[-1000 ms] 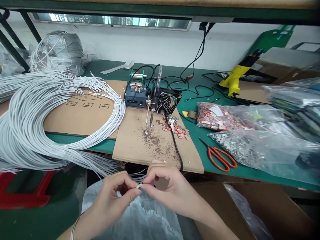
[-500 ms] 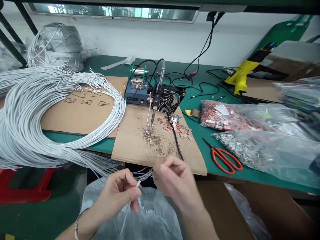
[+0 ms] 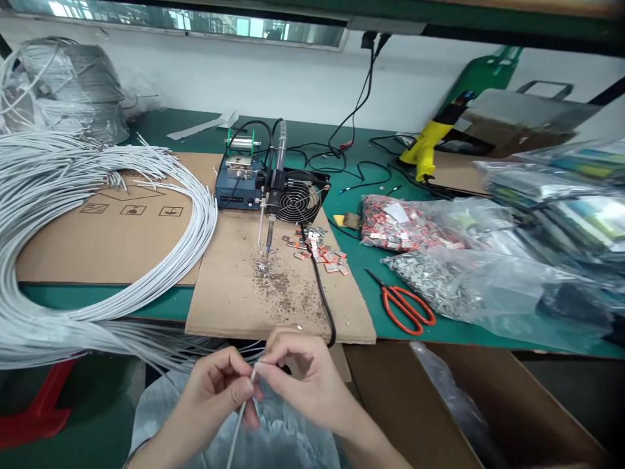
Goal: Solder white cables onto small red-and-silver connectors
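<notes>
Low in the view, in front of the bench edge, my left hand (image 3: 219, 391) pinches a white cable (image 3: 236, 435) close to its end, between thumb and forefinger. From the right, my right hand (image 3: 300, 371) closes thumb and forefinger on the tip of that same cable, so the two hands almost touch. The cable's lower part hangs down over my lap. Fingers hide the very tip. Beyond the hands lies a cardboard sheet (image 3: 229, 319) with dark crumbs on it, below an upright soldering iron (image 3: 271, 225) in its stand.
A big coil of white cables (image 3: 122, 303) covers the left side. Behind the cardboard stand a blue soldering machine (image 3: 239, 185) and a black fan (image 3: 299, 198). Small orange-and-metal connectors (image 3: 327, 254), orange-handled scissors (image 3: 407, 307) and bags of metal parts (image 3: 434, 280) lie rightward. An open carton (image 3: 405, 404) stands below.
My right hand has come down and left, from a blurred position apart from the cable, to grip its tip beside my left hand. The whole view has shifted to the right.
</notes>
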### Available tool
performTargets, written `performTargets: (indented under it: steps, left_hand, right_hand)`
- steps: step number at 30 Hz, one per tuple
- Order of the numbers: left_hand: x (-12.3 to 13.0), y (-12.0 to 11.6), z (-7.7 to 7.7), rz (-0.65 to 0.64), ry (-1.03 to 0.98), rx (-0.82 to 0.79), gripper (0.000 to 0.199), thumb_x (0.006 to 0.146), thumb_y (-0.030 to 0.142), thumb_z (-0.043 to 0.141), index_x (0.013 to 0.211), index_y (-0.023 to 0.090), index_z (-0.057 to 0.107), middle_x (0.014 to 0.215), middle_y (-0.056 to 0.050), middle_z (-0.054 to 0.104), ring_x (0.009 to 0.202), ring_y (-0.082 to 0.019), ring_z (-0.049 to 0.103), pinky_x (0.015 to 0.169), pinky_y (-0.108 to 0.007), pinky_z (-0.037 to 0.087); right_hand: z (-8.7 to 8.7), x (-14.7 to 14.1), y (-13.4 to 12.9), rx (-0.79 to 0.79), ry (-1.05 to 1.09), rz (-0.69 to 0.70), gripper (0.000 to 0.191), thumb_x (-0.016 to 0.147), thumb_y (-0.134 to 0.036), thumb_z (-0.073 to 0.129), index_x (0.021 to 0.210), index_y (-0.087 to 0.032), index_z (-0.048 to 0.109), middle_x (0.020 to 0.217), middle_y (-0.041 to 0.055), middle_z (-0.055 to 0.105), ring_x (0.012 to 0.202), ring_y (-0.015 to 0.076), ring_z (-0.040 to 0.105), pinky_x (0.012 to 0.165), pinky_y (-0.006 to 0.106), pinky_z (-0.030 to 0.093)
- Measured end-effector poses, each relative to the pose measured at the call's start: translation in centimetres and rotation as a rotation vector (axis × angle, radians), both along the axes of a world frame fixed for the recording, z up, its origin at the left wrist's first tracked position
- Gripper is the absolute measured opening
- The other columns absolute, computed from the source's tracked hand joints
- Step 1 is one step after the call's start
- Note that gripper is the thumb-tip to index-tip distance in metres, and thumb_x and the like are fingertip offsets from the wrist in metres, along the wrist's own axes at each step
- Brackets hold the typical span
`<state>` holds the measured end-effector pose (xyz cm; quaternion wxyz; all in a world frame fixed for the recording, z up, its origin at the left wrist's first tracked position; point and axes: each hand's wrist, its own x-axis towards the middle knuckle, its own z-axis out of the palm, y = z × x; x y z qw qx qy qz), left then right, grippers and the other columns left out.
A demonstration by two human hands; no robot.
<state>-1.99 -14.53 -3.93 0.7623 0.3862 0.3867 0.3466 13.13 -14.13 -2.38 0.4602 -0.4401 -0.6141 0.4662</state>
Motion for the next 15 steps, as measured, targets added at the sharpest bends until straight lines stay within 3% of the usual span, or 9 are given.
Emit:
performTargets:
  steps: [3, 6, 7, 9, 10, 15]
  left_hand:
    - [0.3, 0.2, 0.2, -0.006, -0.042, -0.047, 0.036, 0.064, 0.043, 0.073, 0.061, 0.013, 0.052, 0.055, 0.0, 0.063, 0.044, -0.012, 0.06, 0.045, -0.018, 0.043]
    - [0.0, 0.6, 0.6, 0.018, -0.069, -0.087, 0.035, 0.061, 0.041, 0.075, 0.062, 0.014, 0.054, 0.053, 0.002, 0.062, 0.039, -0.009, 0.057, 0.041, -0.016, 0.04]
    - [-0.2, 0.9, 0.7, 0.031, -0.076, -0.094, 0.034, 0.062, 0.041, 0.074, 0.064, 0.014, 0.054, 0.053, 0.002, 0.061, 0.037, -0.008, 0.055, 0.039, -0.015, 0.039]
    - [-0.6, 1.4, 1.1, 0.056, -0.105, -0.123, 0.032, 0.065, 0.041, 0.072, 0.067, 0.015, 0.054, 0.052, 0.003, 0.059, 0.032, -0.006, 0.05, 0.035, -0.014, 0.037]
    - [-0.7, 1.7, 1.2, 0.057, -0.13, -0.146, 0.031, 0.066, 0.042, 0.071, 0.068, 0.016, 0.054, 0.051, 0.004, 0.058, 0.03, -0.005, 0.047, 0.033, -0.013, 0.036]
    - [-0.2, 2.9, 1.6, -0.014, -0.136, -0.179, 0.033, 0.066, 0.043, 0.071, 0.068, 0.015, 0.053, 0.049, 0.002, 0.056, 0.034, -0.005, 0.046, 0.036, -0.016, 0.041]
  right_hand:
    - [-0.4, -0.1, -0.4, 0.097, 0.021, -0.072, 0.013, 0.073, -0.017, 0.06, 0.06, -0.018, 0.058, 0.057, 0.0005, 0.055, 0.055, 0.0139, 0.05, 0.055, 0.028, 0.04]
    - [0.4, 1.8, 0.6, 0.174, -0.153, -0.004, 0.007, 0.077, -0.021, 0.059, 0.071, -0.018, 0.062, 0.064, 0.002, 0.061, 0.06, 0.0146, 0.055, 0.057, 0.026, 0.042]
    - [0.9, 3.0, 1.5, 0.196, -0.256, -0.009, 0.007, 0.079, -0.023, 0.058, 0.076, -0.018, 0.063, 0.067, 0.0024, 0.062, 0.062, 0.0148, 0.056, 0.058, 0.026, 0.043]
    - [1.8, 5.7, 4.1, 0.272, -0.606, -0.228, 0.014, 0.083, -0.023, 0.05, 0.076, -0.02, 0.062, 0.068, 0.0021, 0.063, 0.062, 0.015, 0.056, 0.058, 0.026, 0.043]
    - [2.2, 7.0, 5.7, 0.276, -0.679, -0.284, 0.014, 0.083, -0.021, 0.049, 0.076, -0.019, 0.062, 0.072, 0.004, 0.064, 0.063, 0.0167, 0.056, 0.059, 0.028, 0.042]
    - [2.2, 10.7, 12.7, 0.267, -0.852, -0.259, 0.005, 0.074, -0.018, 0.059, 0.07, -0.018, 0.062, 0.071, 0.0062, 0.063, 0.069, 0.0228, 0.055, 0.063, 0.033, 0.039]
